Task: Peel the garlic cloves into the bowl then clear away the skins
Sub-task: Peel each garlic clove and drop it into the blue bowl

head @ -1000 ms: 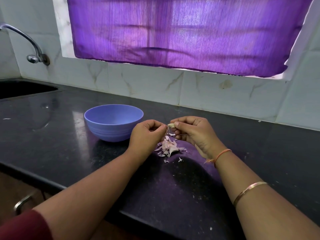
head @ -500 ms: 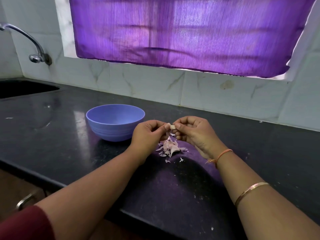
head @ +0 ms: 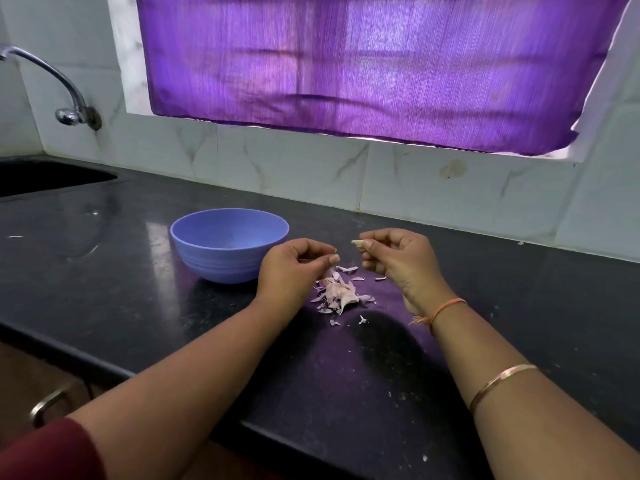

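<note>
The right hand [head: 398, 259] pinches a garlic clove [head: 357, 242]; left hand [head: 296, 270] curled, apart from it (holding skin? can't tell), over skins [head: 341, 292] beside bowl [head: 221, 259].

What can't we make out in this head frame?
Head view only.
- bowl: near wall hides its bottom; cloves inside unknown.
- left hand: curled fingers hide whether it holds anything.
- clove in right hand: too small to tell if fully peeled.
- sink: cut off by left edge.
</note>
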The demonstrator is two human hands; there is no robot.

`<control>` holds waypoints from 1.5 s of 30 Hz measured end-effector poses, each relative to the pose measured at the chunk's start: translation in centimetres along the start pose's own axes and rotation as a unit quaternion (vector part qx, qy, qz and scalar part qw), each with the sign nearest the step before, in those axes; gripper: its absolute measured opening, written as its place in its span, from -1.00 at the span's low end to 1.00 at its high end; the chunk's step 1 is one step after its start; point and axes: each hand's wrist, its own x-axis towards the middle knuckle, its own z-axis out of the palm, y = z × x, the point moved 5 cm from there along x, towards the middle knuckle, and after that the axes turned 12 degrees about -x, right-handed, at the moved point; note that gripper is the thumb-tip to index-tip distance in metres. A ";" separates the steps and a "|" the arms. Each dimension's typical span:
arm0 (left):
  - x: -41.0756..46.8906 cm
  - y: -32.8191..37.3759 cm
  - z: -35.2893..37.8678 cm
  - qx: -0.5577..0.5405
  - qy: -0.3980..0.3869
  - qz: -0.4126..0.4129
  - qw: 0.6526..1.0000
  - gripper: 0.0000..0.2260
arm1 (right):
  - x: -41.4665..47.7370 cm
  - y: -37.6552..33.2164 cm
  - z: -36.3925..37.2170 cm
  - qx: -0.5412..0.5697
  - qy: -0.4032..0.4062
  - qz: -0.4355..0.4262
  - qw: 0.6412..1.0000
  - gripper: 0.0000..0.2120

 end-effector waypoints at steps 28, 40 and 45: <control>-0.7 0.5 0.5 0.075 -0.039 0.015 0.996 -0.90 | -1.1 -0.6 1.2 0.054 -0.091 0.008 0.994 -0.85; -0.9 0.7 0.4 0.110 -0.034 0.012 0.993 -0.87 | -1.4 -0.8 1.5 -0.034 -0.134 -0.016 0.990 -0.61; -0.9 0.7 0.3 0.112 -0.034 0.010 0.993 -0.86 | -1.4 -0.7 1.6 -0.049 -0.129 -0.025 0.990 -0.63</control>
